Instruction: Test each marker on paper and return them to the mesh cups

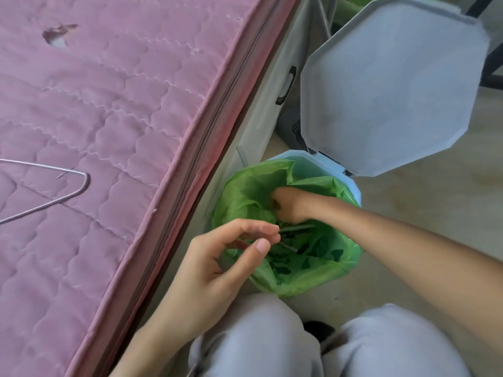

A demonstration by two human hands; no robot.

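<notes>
We found no paper and no mesh cups in view, so progress on testing could not be judged. Our right hand was deep in the bin, inside its green liner, fingers hidden; grip unknown. Thin stick shapes, possibly markers, lay in the liner under it. Our left hand hovered at the liner's edge, fingers loosely curled, thumb near fingertips; whether it pinched anything was unclear. A hanger lay on the bed.

Right hand fingers buried in green plastic bin liner; grasp unreadable. Thin dark sticks just below that hand, blurred, kind unclear. Thin silver wire hanger cut by left edge. Left hand fingertips blurred.
</notes>
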